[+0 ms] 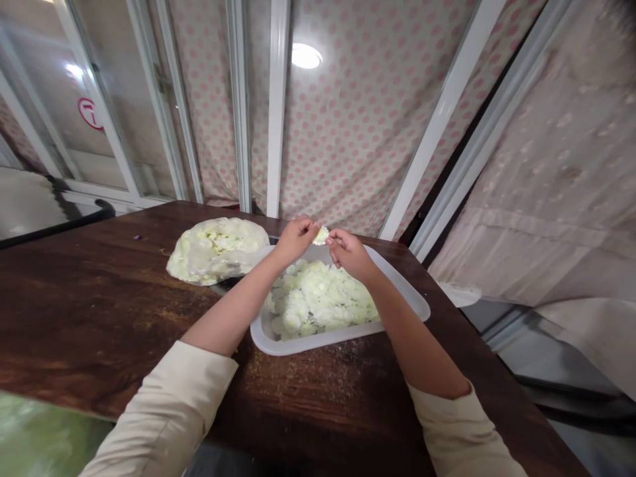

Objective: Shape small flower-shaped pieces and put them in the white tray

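Note:
Both my hands are raised over the far end of a white tray (403, 291) filled with pale greenish-white florets (322, 301). My left hand (294, 239) and my right hand (348, 252) each pinch one small pale piece (321, 234) held between them, fingers closed on it. To the left of the tray lies a clear plastic bag (216, 250) holding more of the same pale pieces. Tray and bag rest on a dark wooden table (99, 311).
Behind the table hangs a pink-dotted curtain (358, 126) between white frame posts. A glass window (99, 119) is at the back left. The table's right edge drops off to a grey floor (546, 351). Crumbs lie in front of the tray.

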### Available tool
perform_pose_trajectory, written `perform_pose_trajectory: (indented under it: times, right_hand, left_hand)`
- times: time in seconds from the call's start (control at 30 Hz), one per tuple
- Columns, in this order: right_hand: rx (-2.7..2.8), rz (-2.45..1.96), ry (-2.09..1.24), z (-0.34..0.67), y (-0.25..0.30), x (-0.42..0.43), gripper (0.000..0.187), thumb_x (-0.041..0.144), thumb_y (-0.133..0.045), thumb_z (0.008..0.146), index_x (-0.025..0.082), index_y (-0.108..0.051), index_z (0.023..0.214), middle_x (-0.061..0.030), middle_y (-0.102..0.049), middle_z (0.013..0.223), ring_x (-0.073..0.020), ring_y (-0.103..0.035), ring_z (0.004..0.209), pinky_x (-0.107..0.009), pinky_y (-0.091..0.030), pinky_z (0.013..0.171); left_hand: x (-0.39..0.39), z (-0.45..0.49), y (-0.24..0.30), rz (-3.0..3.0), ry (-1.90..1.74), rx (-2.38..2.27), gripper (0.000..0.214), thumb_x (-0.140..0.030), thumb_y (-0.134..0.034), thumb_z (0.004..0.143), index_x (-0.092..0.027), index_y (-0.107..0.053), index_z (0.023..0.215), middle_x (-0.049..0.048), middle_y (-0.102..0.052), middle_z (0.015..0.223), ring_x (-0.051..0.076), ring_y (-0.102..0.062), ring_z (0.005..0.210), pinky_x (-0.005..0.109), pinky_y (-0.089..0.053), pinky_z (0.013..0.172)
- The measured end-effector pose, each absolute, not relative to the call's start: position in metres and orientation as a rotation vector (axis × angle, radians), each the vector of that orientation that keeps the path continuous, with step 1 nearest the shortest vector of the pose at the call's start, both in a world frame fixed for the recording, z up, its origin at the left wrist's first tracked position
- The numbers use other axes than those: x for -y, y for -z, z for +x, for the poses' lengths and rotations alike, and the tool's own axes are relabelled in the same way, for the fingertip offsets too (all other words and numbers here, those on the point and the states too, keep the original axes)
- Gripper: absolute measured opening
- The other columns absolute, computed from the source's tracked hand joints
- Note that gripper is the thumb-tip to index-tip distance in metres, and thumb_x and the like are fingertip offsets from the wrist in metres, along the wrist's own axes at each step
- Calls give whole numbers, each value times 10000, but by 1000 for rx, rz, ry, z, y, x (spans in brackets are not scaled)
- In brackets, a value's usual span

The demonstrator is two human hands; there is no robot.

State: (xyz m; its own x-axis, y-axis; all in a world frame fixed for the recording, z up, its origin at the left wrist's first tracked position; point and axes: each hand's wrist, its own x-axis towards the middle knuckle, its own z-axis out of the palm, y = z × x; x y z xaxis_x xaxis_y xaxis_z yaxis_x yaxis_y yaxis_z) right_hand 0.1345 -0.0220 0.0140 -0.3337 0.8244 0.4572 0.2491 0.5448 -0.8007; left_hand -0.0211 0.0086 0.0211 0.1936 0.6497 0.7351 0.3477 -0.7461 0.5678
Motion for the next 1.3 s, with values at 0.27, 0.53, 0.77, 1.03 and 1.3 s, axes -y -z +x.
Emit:
perform_pose_trajectory:
  times: [0.27,0.53,0.77,1.03,1.3]
  right_hand:
    - [1752,-934,-835,136,-15,18,218,404,-514,798,195,-452,811,89,-413,458,-64,-374,362,-187,-291,375]
    - [1656,-1017,-746,139,-11,9,229,413,-513,812,208,-430,754,88,-389,434,-73,-364,342,-201,-306,363]
    - [1703,-990,-742,140,-10,10,188,383,-519,811,206,-459,785,83,-398,438,-76,-362,358,-200,-306,371]
    - [1771,-927,-818,136,-13,17,217,405,-523,800,201,-449,791,90,-396,456,-63,-351,365,-192,-295,379]
    - [1755,-938,-914,133,-17,21,231,398,-544,779,187,-459,819,84,-436,451,-66,-387,360,-193,-292,373]
  left_hand:
    - [-14,-21,-16,2057,-1642,-1048,420,-410,-454,808,-183,-290,494,-32,-300,503,92,-316,521,259,-271,528]
    - [-20,-21,-12,1788,-1480,-1062,249,-339,-519,747,-156,-568,585,-3,-553,576,118,-480,591,241,-370,573]
    - [-15,-20,-16,1983,-1455,-947,245,-391,-541,762,-164,-625,720,33,-622,768,137,-536,717,251,-409,672]
    - [-14,-22,-18,2246,-1466,-877,278,-328,-448,841,-170,-468,613,-1,-457,652,120,-457,666,255,-372,655]
    - [-14,-18,-19,2317,-1517,-933,344,-320,-433,849,-180,-345,546,-17,-363,581,114,-391,593,261,-321,596]
